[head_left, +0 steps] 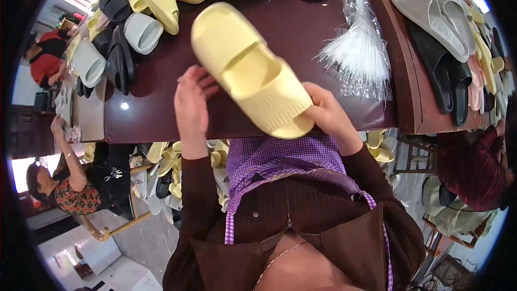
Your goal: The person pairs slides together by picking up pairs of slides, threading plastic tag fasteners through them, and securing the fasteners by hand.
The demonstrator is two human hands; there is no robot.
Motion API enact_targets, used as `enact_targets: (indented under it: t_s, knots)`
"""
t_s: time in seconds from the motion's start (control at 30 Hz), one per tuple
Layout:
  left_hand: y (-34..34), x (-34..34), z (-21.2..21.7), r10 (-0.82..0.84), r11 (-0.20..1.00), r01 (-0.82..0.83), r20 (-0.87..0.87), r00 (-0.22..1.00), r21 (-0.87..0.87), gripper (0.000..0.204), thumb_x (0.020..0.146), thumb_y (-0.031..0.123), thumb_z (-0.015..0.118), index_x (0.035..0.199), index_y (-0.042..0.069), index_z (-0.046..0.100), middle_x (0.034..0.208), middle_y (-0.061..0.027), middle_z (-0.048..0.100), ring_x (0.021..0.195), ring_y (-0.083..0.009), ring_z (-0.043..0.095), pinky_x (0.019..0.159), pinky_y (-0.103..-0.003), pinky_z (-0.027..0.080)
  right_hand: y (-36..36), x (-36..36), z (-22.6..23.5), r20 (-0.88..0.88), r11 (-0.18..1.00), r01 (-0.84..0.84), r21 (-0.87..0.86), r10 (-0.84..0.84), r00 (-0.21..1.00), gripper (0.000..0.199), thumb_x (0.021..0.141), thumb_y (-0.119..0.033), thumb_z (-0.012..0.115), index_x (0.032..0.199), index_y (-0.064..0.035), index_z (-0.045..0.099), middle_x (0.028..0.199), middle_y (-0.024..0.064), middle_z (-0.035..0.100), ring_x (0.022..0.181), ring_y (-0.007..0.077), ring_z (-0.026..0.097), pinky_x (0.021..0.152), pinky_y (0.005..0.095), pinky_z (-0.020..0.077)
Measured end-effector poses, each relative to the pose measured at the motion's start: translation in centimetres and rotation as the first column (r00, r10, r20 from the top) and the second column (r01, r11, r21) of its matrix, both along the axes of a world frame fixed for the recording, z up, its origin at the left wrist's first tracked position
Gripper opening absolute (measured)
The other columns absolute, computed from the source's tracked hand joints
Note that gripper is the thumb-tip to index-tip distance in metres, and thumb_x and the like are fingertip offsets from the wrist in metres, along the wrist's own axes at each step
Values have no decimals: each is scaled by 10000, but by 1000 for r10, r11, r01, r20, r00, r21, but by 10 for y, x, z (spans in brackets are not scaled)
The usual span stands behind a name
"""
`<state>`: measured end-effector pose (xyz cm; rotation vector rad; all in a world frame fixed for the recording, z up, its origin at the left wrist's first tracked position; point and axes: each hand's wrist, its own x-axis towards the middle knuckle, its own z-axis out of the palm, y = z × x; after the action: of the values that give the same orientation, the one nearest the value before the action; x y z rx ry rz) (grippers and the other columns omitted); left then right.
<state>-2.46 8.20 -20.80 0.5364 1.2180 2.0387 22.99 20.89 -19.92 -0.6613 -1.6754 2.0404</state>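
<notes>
A pale yellow foam slipper (245, 67) is held over the near edge of a dark red-brown table (301, 32), sole side tilted toward me. My right hand (326, 113) grips the slipper's strap end from the right. My left hand (191, 99) rests flat on the table edge just left of the slipper, fingers spread, touching or nearly touching its side.
Piles of yellow, grey and black slippers (134, 16) cover the table's far left. A bundle of clear plastic ties (358, 48) lies to the right. More slippers (447, 32) fill a second table at right. Other people sit at left (75, 188) and right (474, 167).
</notes>
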Motion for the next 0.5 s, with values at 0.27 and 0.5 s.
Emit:
enact_targets:
  t_s: [0.27,0.5]
  knots:
    - [-14,-37,-5,270,950,-281,-92,958,-136,344,935,212,486,1099,-83,547,1058,-162,621,932,-252,628,809,-362,515,-6,12,-2,105,965,-66,253,41,994,309,852,-94,601,1133,24,550,984,57,637,886,118,594,786,264,476]
    - [-19,-34,13,368,901,-419,-317,874,-111,321,922,188,504,1084,-81,573,1014,-166,636,886,-241,643,780,-358,529,-15,10,16,43,920,-44,389,30,999,296,840,-94,598,1116,10,561,926,93,641,810,127,598,709,267,485]
